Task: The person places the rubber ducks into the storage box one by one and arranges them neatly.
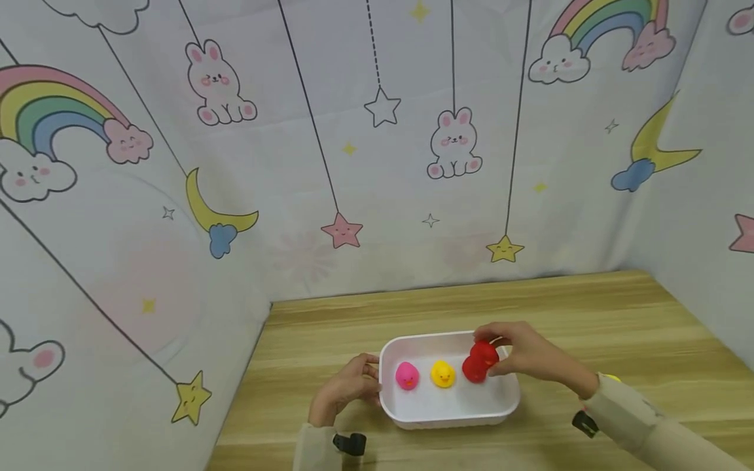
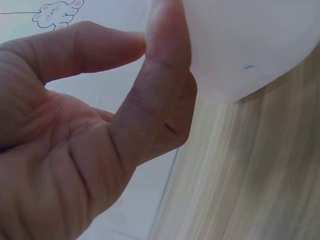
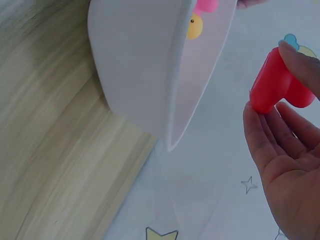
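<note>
A white tray (image 1: 450, 413) with raised walls sits on the wooden table. Inside lie a pink rubber duck (image 1: 407, 376) and a yellow rubber duck (image 1: 443, 374). My right hand (image 1: 524, 350) pinches a red rubber duck (image 3: 272, 82) between thumb and fingertips over the tray's right end. From above, the red shows as two rounded lumps, and I cannot tell whether another red duck lies beneath. At the left end, my left hand (image 1: 351, 381) holds the tray by its edge, with bent fingers (image 2: 150, 95) against the outer wall.
Part of something yellow (image 1: 612, 378) peeks out behind my right forearm on the table (image 1: 330, 320). Printed fabric walls (image 1: 389, 183) with rabbits, stars and rainbows enclose the table at the back and sides. Each sleeve carries a dark wrist device (image 1: 350, 444).
</note>
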`<act>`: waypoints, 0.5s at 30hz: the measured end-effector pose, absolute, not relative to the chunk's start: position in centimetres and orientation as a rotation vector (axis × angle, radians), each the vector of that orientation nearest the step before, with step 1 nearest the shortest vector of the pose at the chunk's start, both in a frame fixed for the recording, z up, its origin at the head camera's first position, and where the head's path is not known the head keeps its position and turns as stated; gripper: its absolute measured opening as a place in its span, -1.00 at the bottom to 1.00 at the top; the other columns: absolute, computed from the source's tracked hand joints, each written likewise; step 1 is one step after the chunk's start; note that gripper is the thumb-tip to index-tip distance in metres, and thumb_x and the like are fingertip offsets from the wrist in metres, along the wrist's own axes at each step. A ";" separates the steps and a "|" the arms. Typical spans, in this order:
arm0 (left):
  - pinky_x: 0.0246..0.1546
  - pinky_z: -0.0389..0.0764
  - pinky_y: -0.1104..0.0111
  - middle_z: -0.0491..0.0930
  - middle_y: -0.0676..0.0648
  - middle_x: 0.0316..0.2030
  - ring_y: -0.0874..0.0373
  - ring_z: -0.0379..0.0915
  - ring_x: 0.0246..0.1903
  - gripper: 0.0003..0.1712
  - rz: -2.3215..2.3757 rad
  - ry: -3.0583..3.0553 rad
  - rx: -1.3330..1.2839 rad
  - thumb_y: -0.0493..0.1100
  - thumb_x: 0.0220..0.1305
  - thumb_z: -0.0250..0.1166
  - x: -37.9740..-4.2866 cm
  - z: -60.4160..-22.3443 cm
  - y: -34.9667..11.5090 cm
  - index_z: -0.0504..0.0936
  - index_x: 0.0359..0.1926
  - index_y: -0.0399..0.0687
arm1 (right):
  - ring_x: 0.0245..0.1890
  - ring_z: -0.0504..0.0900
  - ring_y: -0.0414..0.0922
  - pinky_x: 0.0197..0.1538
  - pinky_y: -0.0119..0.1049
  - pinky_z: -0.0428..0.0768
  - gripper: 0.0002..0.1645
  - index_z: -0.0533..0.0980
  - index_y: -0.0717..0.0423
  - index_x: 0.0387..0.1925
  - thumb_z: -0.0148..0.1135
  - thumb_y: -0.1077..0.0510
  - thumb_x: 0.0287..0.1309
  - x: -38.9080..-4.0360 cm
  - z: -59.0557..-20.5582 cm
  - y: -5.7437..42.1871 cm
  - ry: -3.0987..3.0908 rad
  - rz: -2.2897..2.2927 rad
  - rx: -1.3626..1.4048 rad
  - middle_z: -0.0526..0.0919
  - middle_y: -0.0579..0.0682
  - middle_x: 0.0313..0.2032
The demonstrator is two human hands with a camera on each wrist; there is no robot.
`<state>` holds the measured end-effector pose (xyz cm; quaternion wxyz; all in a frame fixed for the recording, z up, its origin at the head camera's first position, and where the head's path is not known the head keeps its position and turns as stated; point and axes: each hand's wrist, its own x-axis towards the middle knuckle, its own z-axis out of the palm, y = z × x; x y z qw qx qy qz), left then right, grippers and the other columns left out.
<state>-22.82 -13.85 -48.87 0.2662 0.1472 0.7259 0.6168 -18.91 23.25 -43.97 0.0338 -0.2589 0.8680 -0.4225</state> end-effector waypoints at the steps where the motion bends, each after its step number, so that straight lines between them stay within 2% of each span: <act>1: -0.39 0.76 0.29 0.45 -0.31 -0.19 0.11 0.51 -0.49 -0.30 1.666 1.961 0.399 -0.51 0.04 0.18 -22.8 -48.9 -13.9 0.19 0.24 -0.60 | -0.05 0.66 0.00 0.10 0.14 0.65 -0.34 0.55 0.31 0.13 0.56 0.26 -0.06 -19.1 -44.0 23.0 2.656 -1.297 -0.814 0.67 0.13 0.02; 5: -0.41 0.75 0.32 0.45 -0.32 -0.20 0.12 0.50 -0.50 -0.30 1.672 1.961 0.401 -0.51 0.03 0.18 -22.9 -48.8 -13.9 0.19 0.24 -0.62 | -0.04 0.65 0.00 0.10 0.12 0.66 -0.38 0.57 0.25 0.11 0.57 0.25 -0.05 -19.8 -43.9 21.8 2.608 -1.264 -0.868 0.68 0.09 0.02; 8: -0.41 0.75 0.32 0.46 -0.31 -0.20 0.13 0.51 -0.51 -0.29 1.677 1.954 0.395 -0.52 0.03 0.18 -23.0 -48.8 -13.9 0.18 0.24 -0.63 | -0.02 0.64 0.02 0.05 -0.03 0.71 -0.41 0.59 0.16 0.09 0.57 0.23 -0.04 -20.1 -43.6 20.8 2.578 -1.231 -0.872 0.68 -0.02 0.00; 12: -0.39 0.76 0.28 0.45 -0.28 -0.22 0.12 0.51 -0.51 -0.29 1.677 1.947 0.391 -0.52 0.04 0.18 -23.1 -48.7 -13.7 0.18 0.25 -0.63 | 0.00 0.60 0.06 -0.07 -0.26 0.74 -0.42 0.59 0.09 0.08 0.55 0.26 -0.04 -20.4 -43.4 19.6 2.526 -1.220 -0.848 0.66 -0.05 0.00; 15: -0.39 0.77 0.26 0.45 -0.28 -0.23 0.12 0.51 -0.51 -0.29 1.675 1.949 0.390 -0.52 0.03 0.18 -23.0 -48.6 -13.5 0.19 0.25 -0.62 | -0.02 0.60 0.04 -0.13 -0.30 0.74 -0.43 0.59 0.07 0.07 0.55 0.28 -0.03 -20.6 -43.5 18.9 2.500 -1.220 -0.868 0.66 -0.06 -0.02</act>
